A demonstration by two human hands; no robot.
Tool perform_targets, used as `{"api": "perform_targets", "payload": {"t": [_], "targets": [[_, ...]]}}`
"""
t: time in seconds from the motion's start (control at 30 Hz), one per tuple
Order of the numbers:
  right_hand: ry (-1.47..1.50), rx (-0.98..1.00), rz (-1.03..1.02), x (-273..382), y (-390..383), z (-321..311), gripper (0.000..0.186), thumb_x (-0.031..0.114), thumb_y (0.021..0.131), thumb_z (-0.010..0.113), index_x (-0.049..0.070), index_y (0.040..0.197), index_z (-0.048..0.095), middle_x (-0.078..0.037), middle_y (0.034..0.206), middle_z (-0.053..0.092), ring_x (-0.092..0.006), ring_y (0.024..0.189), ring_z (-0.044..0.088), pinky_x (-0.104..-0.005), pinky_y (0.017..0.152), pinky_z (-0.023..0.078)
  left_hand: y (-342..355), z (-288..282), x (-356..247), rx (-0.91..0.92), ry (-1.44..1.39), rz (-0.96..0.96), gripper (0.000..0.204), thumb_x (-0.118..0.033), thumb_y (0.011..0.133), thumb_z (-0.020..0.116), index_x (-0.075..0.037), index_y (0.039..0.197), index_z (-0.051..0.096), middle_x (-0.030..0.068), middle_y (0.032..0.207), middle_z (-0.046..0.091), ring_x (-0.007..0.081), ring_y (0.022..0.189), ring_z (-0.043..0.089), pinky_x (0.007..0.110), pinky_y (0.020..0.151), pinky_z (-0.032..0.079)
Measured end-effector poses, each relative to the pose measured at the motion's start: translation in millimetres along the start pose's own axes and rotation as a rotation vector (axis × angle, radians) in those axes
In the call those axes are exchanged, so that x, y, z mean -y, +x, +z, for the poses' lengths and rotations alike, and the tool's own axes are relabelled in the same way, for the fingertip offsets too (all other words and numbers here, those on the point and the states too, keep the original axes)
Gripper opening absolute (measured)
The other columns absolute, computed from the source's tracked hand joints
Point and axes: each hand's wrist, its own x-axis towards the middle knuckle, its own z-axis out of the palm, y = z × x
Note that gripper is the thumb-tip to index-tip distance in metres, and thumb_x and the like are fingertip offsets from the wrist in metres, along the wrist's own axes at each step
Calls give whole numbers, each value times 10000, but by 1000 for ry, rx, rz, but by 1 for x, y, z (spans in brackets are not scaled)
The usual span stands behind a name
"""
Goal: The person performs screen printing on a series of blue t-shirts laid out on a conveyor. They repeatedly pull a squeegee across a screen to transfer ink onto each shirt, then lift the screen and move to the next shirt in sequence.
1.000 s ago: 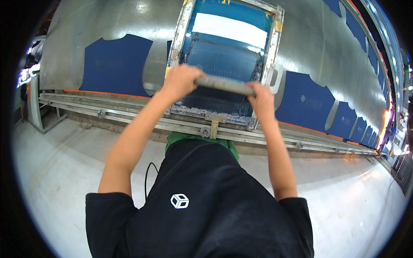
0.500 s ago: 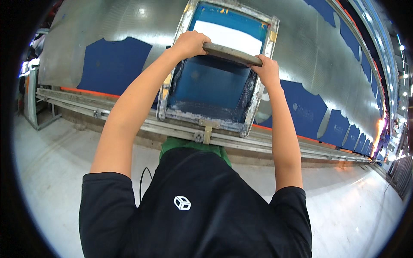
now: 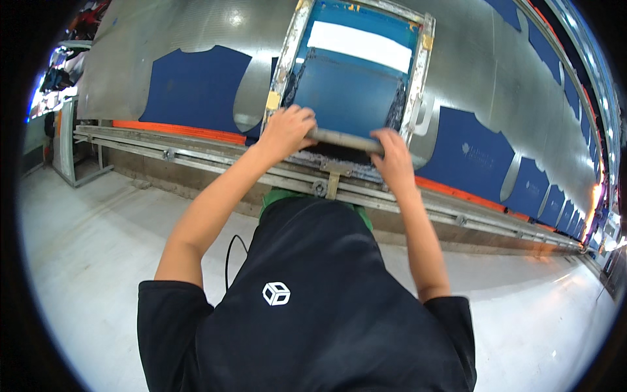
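A squeegee (image 3: 345, 140) spans the near end of a screen printing frame (image 3: 423, 65). My left hand (image 3: 287, 133) is closed round its left end, and my right hand (image 3: 394, 155) grips the right end, slightly blurred. Beyond the squeegee stretches the blue mesh (image 3: 356, 95), with dark ink smears along both sides. A white band (image 3: 359, 44) crosses the mesh near its far end. The strip of mesh on my side of the squeegee looks black. A metal bracket (image 3: 334, 180) joins the frame's near edge to the rail.
The frame lies on a long metal-topped table (image 3: 261, 32). A dark blue fabric piece (image 3: 196, 88) lies to the left; another fabric piece (image 3: 471, 151) with a small pale print lies to the right, several more beyond it. A metal rail (image 3: 215, 165) follows the table's near edge.
Both hands have drawn the squeegee toward me, from the middle of the mesh to its near end. More blue mesh now shows beyond it. The view has shifted slightly.
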Motion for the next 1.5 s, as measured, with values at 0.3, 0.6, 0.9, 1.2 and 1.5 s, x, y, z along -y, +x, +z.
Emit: {"api": "perform_targets", "payload": {"t": [0.3, 0.6, 0.9, 1.2, 1.5], "targets": [[-204, 371, 195, -18, 58, 26, 664, 665, 911, 645, 2, 943, 667, -211, 898, 707, -439, 911, 674, -510, 798, 549, 57, 31, 27, 333, -65, -134, 769, -784, 709, 752, -47, 922, 713, 146, 784, 715, 380, 835, 718, 495, 715, 562], [521, -162, 144, -55, 103, -11, 441, 449, 954, 716, 34, 1103, 716, -171, 963, 731, -337, 932, 697, -444, 853, 536, 100, -27, 72, 331, -158, -207, 705, -735, 699, 799, -64, 902, 725, 169, 872, 731, 370, 884, 706, 459, 764, 537], [226, -366, 623, -141, 88, 32, 323, 318, 1018, 644, 138, 1284, 673, -130, 968, 716, -219, 885, 678, -371, 816, 528, 135, -43, 108, 140, -120, -83, 474, -429, 807, 838, -121, 1156, 746, 171, 1050, 748, 375, 994, 697, 437, 873, 545], [440, -581, 512, -121, 108, 21, 195, 214, 1035, 638, 75, 1120, 744, 22, 768, 610, -62, 632, 502, -261, 564, 406, -14, -7, 47, -32, -332, -73, 577, -82, 795, 784, -237, 1342, 687, 68, 1276, 727, 286, 1145, 698, 424, 993, 550], [663, -590, 518, -38, 120, 38, 215, 199, 1052, 617, 30, 1154, 701, 53, 753, 561, -56, 638, 467, -246, 582, 391, -149, -18, 38, -45, -272, -128, 651, -81, 751, 782, -210, 1372, 638, 12, 1392, 660, 277, 1292, 603, 432, 1076, 484]]}}
